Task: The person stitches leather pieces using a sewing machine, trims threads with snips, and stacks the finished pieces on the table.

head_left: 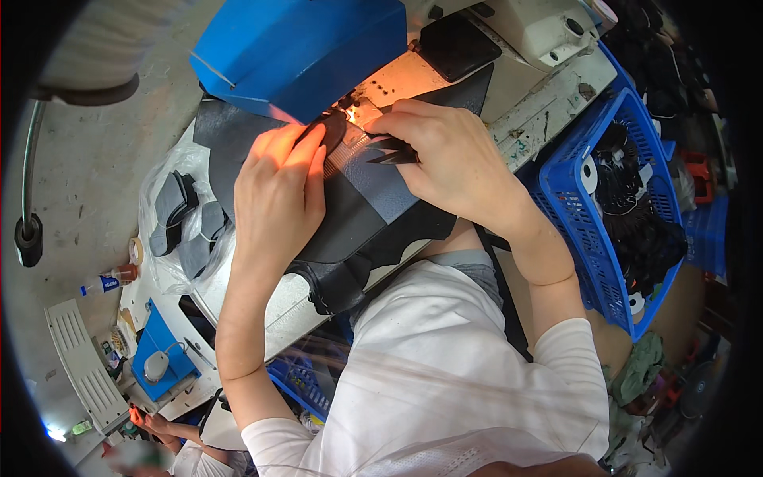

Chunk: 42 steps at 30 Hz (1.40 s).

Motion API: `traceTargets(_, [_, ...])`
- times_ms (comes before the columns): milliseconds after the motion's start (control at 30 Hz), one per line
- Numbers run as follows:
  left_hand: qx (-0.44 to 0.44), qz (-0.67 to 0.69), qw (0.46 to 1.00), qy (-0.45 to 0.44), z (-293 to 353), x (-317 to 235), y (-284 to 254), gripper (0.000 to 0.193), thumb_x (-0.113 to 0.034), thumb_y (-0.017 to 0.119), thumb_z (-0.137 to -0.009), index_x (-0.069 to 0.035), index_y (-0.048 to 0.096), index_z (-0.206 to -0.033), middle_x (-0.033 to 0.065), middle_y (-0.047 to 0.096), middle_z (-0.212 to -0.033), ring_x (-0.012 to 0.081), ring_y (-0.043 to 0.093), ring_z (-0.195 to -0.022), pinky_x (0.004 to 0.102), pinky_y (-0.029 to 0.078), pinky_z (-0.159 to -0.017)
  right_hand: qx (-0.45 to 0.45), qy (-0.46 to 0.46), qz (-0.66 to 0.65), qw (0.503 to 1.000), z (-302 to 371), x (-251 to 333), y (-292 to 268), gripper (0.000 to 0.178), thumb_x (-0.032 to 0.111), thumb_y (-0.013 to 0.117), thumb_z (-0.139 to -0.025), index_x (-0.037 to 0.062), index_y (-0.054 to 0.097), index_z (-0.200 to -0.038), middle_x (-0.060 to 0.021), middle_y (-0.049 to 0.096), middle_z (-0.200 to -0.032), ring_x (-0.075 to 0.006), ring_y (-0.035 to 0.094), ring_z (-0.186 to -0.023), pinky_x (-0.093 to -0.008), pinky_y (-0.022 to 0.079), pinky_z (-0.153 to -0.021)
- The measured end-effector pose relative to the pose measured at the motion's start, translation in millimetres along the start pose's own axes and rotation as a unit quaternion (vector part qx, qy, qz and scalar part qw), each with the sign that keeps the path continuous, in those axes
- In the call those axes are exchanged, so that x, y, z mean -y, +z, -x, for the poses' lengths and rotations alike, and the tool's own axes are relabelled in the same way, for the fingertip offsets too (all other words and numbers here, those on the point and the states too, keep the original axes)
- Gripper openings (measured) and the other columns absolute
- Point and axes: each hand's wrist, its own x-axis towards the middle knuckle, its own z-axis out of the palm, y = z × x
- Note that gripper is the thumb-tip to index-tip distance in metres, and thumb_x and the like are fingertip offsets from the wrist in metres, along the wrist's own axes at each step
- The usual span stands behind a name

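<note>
My left hand (282,183) is closed, its fingers pinching a small dark curved piece (332,131) that looks like leather, under the lit front of the blue machine (310,48). My right hand (445,151) is closed too. Dark pointed blades, like a pair of scissors (391,151), stick out from its palm. The thumb and forefinger of that hand reach the work at the bright spot; what they touch there is too small to tell. Between my hands lies a strip with ruler-like marks (346,151), above a grey-blue sheet (385,187) on a black sheet (334,222).
Left of the work lies a clear plastic bag (163,262) with dark cut pieces (176,203). A blue basket (564,215) of black pieces stands at my right. A black pad (459,48) rests behind the work. Another person's hand (151,423) shows at lower left.
</note>
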Motion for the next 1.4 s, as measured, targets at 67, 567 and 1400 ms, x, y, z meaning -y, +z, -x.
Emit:
traceTargets(67, [0.011,-0.012,1.0,-0.007,-3,0,-2,0.021,-0.008,0.067,-0.084,0.0,0.071,-0.102,0.0146,0.065,-0.099,0.032,0.061,-0.091,0.0394,0.051,-0.08,0.001,-0.004,-0.001,1.0,0,1,-1,0.028,0.004,0.064,-0.072,0.0015,0.067,-0.1,-0.0113,0.065,-0.088,-0.0347,0.064,-0.079,-0.0406,0.053,-0.068])
traceTargets(567, [0.032,0.0,0.999,-0.035,-4,-19,-5,0.031,-0.011,0.067,-0.085,0.006,0.066,-0.111,0.0174,0.061,-0.106,0.0332,0.058,-0.095,0.0401,0.05,-0.083,0.016,0.008,0.0,1.0,2,0,-2,0.03,0.006,0.064,-0.072,0.0022,0.067,-0.102,-0.0114,0.066,-0.09,-0.0343,0.064,-0.08,-0.0406,0.053,-0.069])
traceTargets(1400, [-0.057,0.285,0.907,-0.304,-20,-5,5,0.014,-0.007,0.07,-0.089,0.005,0.064,-0.092,0.005,0.066,-0.076,0.0067,0.056,-0.062,0.024,0.044,-0.054,0.093,-0.081,0.085,0.989,-5,2,-8,0.037,0.02,0.071,-0.082,0.0082,0.063,-0.117,-0.0077,0.063,-0.1,-0.0271,0.06,-0.099,-0.0399,0.052,-0.084])
